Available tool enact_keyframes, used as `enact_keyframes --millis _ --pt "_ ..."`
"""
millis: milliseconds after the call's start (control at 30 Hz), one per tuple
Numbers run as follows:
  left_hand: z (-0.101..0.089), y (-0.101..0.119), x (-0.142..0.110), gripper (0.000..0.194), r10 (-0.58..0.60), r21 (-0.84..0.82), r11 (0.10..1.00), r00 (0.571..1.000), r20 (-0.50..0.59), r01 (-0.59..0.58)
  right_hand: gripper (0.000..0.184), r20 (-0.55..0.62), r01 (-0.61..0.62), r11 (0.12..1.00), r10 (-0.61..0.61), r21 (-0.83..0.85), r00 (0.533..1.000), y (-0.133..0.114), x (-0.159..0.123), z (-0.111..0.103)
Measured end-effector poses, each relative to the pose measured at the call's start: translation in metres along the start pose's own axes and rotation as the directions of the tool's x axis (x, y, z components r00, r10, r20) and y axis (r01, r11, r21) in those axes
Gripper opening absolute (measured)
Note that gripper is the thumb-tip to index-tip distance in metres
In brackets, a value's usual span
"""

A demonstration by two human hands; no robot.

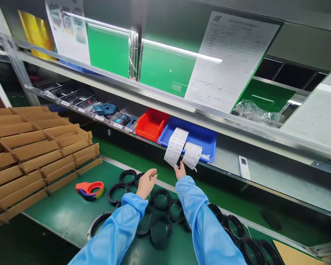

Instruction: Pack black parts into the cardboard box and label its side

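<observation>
My right hand reaches up to the shelf edge, its fingers closed on the lower end of a white strip of printed labels. The strip curls out of a shallow blue tray, with a second curl of white label paper beside it. My left hand hovers over the bench with its fingers loosely bent and apart, holding nothing. Below and around it lie several black rings on the green bench top. Light blue sleeves cover both forearms.
A red bin and clear part boxes line the shelf left of the tray. A white remote-like device lies to the right. Stacked cardboard dividers and a red tape dispenser sit at left. Paper sheets hang above.
</observation>
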State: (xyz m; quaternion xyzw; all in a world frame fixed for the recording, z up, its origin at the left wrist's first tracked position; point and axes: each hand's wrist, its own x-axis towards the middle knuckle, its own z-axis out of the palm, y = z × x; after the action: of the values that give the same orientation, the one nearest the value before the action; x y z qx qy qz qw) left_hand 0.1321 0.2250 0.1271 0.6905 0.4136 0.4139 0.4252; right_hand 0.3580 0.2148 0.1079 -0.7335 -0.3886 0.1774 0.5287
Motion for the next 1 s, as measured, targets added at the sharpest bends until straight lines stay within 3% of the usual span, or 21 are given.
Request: enact_keyframes --millis 67,167,300,400,467,800,1000 --pt "0.003 0.004 0.043 0.036 0.018 -0.014 1.000 1.000 -0.024 -0.018 0.033 -0.055 -0.014 0.998 0.018 0.066 0.998 0.000 0.014 0.014" --pt "0.012 0.012 0.092 0.039 0.035 -0.044 0.998 0.999 -0.023 -0.036 0.033 -0.048 -0.024 0.984 0.033 0.179 0.998 0.003 0.008 0.024" --pt "0.030 0.019 0.128 0.049 0.014 -0.163 0.987 0.996 0.094 0.001 0.039 -0.030 0.008 0.951 0.001 0.309 1.000 -0.001 -0.022 0.019" --pt "0.041 0.021 0.132 0.043 -0.030 -0.254 0.964 0.981 0.190 0.079 0.053 -0.080 0.049 0.936 -0.023 0.348 0.997 -0.013 -0.043 0.007" --pt "0.043 0.022 0.129 0.042 -0.057 -0.291 0.950 0.978 0.199 0.115 0.056 -0.110 0.072 0.935 -0.036 0.346 0.993 -0.022 -0.052 0.000" --pt "0.038 0.043 0.113 0.039 -0.117 -0.263 0.954 0.987 0.111 0.143 0.036 -0.185 0.125 0.953 -0.075 0.276 0.980 -0.045 -0.068 -0.020" --pt "0.043 0.059 0.104 0.038 -0.121 -0.202 0.970 0.990 0.077 0.135 0.038 -0.166 0.130 0.947 -0.083 0.295 0.983 -0.041 -0.061 -0.032"
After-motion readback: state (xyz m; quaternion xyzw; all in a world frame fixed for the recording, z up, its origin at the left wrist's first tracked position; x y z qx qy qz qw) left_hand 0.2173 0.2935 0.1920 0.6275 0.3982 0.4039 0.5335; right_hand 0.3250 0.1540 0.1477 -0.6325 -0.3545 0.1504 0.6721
